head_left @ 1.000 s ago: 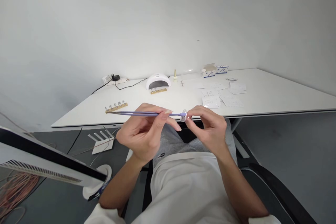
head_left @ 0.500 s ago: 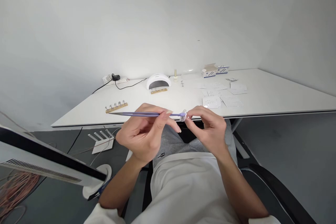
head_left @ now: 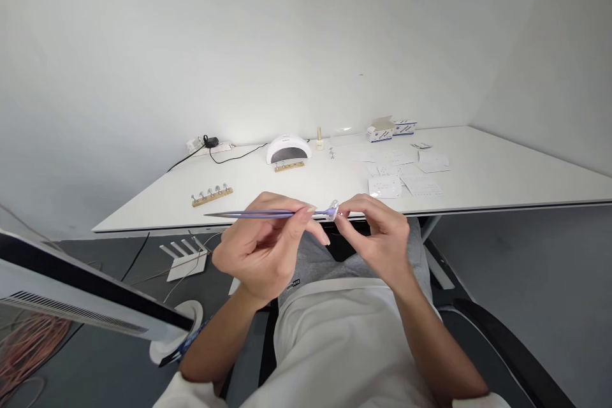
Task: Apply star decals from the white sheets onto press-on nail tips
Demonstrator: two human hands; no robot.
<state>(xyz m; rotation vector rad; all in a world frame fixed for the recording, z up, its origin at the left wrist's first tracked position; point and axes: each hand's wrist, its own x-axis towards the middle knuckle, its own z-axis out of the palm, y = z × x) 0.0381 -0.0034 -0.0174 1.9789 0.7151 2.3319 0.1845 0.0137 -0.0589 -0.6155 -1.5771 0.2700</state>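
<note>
My left hand (head_left: 268, 248) is closed around purple tweezers (head_left: 253, 213), whose pointed metal tips face left. Their other, wider end touches a clear, shiny nail tip (head_left: 332, 209) above the desk's front edge. Between thumb and forefinger, my right hand (head_left: 375, 229) pinches the small mount under that nail tip; most of the mount is hidden by the fingers. Left of my hands, a wooden strip (head_left: 213, 197) holds several small metal nail stands with clear pieces on them.
A white nail lamp (head_left: 289, 148) stands at the back, with a second wooden strip (head_left: 289, 166) before it. A polish bottle (head_left: 320, 139), small boxes (head_left: 381, 130) and sticker sheets (head_left: 385, 187) lie rightward. Below left are a router (head_left: 187, 266) and a white tower appliance (head_left: 95, 299).
The tweezers have shifted slightly right, and their pointed end sits a little lower. The clear nail tip has turned at their wider end. My right hand has barely moved.
</note>
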